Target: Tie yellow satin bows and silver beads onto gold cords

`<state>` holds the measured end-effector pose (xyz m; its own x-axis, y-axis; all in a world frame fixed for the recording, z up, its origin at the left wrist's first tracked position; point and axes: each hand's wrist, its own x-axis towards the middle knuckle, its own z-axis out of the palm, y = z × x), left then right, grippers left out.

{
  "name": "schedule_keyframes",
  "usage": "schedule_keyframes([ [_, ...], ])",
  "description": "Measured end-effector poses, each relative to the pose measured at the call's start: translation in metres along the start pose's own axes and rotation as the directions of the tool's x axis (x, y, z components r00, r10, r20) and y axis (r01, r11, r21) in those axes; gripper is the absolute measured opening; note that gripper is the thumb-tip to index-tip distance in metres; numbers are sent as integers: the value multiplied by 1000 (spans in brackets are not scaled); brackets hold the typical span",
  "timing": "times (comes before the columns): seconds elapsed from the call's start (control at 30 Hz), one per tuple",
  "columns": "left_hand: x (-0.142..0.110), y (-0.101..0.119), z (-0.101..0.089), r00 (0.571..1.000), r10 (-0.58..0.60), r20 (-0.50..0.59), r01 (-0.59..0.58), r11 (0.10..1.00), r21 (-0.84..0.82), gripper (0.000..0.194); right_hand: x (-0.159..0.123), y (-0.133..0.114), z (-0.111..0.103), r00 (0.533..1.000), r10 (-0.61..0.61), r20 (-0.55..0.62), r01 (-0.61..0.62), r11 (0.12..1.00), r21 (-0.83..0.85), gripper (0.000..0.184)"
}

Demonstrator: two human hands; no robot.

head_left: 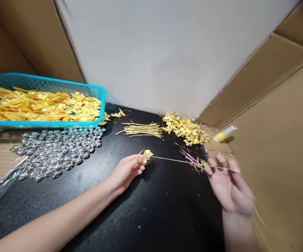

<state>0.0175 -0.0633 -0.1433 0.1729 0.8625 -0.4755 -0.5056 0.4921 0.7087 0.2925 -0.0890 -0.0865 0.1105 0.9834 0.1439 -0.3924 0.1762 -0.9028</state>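
My left hand pinches a small yellow ribbon bow with a silver bead and a thin gold loop on it. From the bow a gold thread runs nearly straight to the right. My right hand is palm up with its fingers bent and partly apart, and the thread is drawn across its fingertips. Just left of that hand lie pink-handled scissors, beside a small heap of thread scraps. The exact grip of the right fingers is slightly blurred.
A blue basket full of yellow bows stands at the left, with many silver beads before it. Gold ties and finished bows lie at the back. A thread spool rests near the right cardboard wall.
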Motion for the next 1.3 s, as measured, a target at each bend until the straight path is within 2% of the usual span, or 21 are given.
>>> schedule_keyframes([
  [0.2,-1,-2,0,985,-58,164,58,998,9,33,9,3,-7,996,-41,-79,43,999,13,27],
  [0.33,-2,-2,0,951,-106,289,94,994,56,32,15,3,-10,988,-8,-152,21,996,84,25],
  [0.4,-2,-2,0,949,-92,301,83,996,43,32,17,6,-12,986,28,-167,-14,996,88,27],
  [0.47,-2,2,-1,959,-52,278,55,998,-5,33,16,12,-15,982,86,-169,-77,995,62,28],
  [0.57,-1,12,-2,974,38,223,-14,994,-108,33,10,25,-19,963,236,-131,-246,968,-60,26],
  [0.67,-4,26,-1,970,113,217,-77,983,-165,31,3,40,-18,906,421,-48,-421,879,-225,28],
  [0.73,-9,33,0,951,128,281,-80,981,-176,29,1,46,-13,860,511,0,-490,824,-283,31],
  [0.83,-21,38,2,895,107,433,-31,983,-178,25,9,49,-6,790,610,57,-590,782,-201,33],
  [0.9,-29,38,2,831,99,547,0,984,-177,20,19,48,-4,756,650,85,-640,759,-118,33],
  [1.0,-39,34,-2,726,83,683,31,988,-153,13,35,45,-5,731,674,108,-672,738,-60,28],
  [1.07,-43,29,-7,665,15,747,74,994,-86,10,41,43,-5,725,678,121,-679,733,-46,23],
  [1.2,-51,18,-13,554,-277,785,189,960,206,15,44,38,-1,730,671,129,-665,741,-93,20],
  [1.27,-55,14,-14,519,-387,762,227,922,313,20,45,38,1,755,645,116,-628,763,-153,22],
  [1.3,-58,14,-14,512,-404,758,238,915,327,23,45,39,1,776,622,99,-598,777,-198,23],
])
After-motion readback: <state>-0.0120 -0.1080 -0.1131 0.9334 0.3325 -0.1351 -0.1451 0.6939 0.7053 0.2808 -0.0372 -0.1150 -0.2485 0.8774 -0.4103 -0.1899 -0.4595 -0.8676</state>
